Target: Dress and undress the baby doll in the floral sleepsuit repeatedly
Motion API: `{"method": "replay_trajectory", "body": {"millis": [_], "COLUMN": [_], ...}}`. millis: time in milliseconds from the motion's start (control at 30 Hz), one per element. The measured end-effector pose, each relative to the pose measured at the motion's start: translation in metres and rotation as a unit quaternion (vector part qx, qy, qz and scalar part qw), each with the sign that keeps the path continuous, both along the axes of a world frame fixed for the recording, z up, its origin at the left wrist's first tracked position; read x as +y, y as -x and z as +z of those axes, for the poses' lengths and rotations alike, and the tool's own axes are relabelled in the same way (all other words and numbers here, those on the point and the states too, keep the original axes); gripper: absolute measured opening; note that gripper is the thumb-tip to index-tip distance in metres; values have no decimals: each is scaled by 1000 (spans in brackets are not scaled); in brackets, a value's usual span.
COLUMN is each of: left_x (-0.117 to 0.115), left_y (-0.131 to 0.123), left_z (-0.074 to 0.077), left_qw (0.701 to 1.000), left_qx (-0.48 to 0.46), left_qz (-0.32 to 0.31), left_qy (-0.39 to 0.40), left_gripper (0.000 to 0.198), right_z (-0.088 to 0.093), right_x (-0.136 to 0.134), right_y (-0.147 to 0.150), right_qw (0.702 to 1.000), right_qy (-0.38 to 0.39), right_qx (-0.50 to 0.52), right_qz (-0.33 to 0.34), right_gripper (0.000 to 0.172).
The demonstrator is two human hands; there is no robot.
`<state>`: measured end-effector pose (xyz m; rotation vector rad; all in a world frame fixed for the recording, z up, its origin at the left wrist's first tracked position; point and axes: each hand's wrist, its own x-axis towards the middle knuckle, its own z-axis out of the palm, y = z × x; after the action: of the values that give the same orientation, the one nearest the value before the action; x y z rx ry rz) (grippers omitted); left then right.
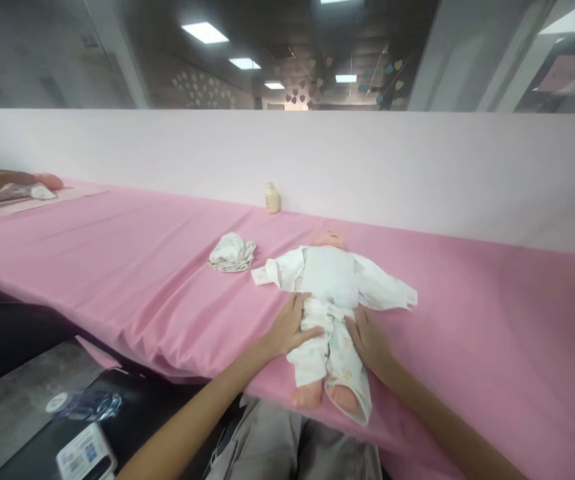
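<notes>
A baby doll (328, 239) lies on its back on the pink-covered table, its head toward the wall. It wears a white long-sleeved top (330, 277) with the sleeves spread out, and white patterned pants (312, 357). The doll's bare feet show at the pant cuffs, near the table's front edge. My left hand (290, 328) grips the pants at the hip on the left, its thumb lying across the upper leg. On the opposite side, my right hand (371, 339) holds the pants near the waist, its fingertips partly hidden in the cloth.
A folded white cloth (232, 253) lies left of the doll. Against the wall stands a cream pump bottle (272, 199). At the far left another person's hand (2, 183) touches another doll. Below the table are a black chair (132, 400), a plastic bottle (84, 405) and a white box (86, 453).
</notes>
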<state>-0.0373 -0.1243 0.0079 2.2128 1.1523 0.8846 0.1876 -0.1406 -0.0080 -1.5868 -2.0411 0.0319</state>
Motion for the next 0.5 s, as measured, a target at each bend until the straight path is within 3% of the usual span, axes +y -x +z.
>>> {"method": "replay_trajectory", "body": {"millis": [267,500], "left_x": [4,1], "left_y": [9,12], "left_z": [1,7], "left_qw": [995,994], "left_qx": [-44,-20], "left_qz": [-86,-85], "left_qy": [26,66], "left_gripper": [68,72], "right_z": [-7,-11], "right_x": [-5,-9], "right_y": [-6,-7], "right_qw": [997,997], "right_qy": [-7,-18], "right_qx": [74,71], "right_qz": [26,9], "right_gripper": [28,31]}}
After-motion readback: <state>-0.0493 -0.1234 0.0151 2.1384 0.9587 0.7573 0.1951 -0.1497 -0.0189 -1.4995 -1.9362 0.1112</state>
